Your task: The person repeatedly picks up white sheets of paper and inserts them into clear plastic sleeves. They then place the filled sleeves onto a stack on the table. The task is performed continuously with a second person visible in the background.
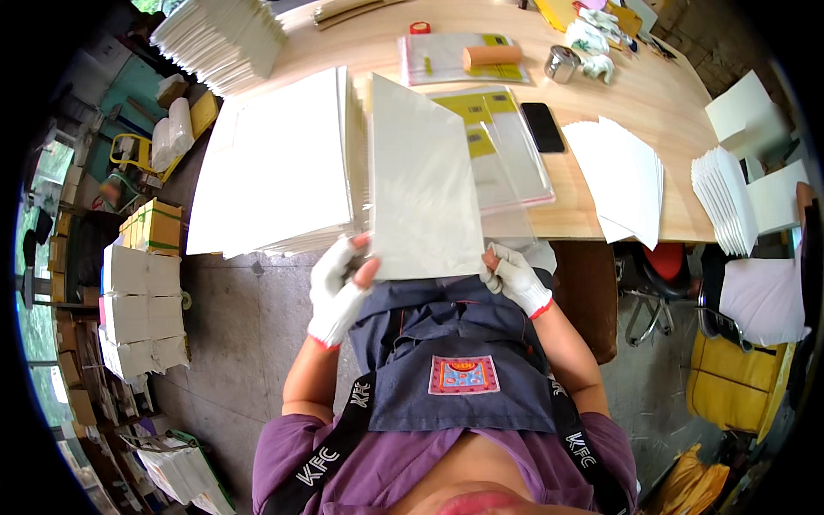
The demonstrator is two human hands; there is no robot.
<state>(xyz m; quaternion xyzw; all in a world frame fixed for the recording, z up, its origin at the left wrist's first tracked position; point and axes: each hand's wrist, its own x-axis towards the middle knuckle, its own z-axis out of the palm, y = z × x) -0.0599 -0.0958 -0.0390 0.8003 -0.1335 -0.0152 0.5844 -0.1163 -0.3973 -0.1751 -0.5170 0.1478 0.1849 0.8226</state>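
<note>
Holding a white sheet over the table's near edge, between a white stack and clear bags. Looks mid-batch: probably plenty left in both; can't tell if fanned sheets count as done. Pinching the lower right corner with right hand; meeting the left edge with left hand, thumb and finger apart, grip unclear.

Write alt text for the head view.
A gloved right hand pinches a pale sheet by its near right corner at a wooden table, the left hand at its left edge. A stack of white sheets lies left; clear plastic packets, a black phone and fanned white sheets lie right.
</note>
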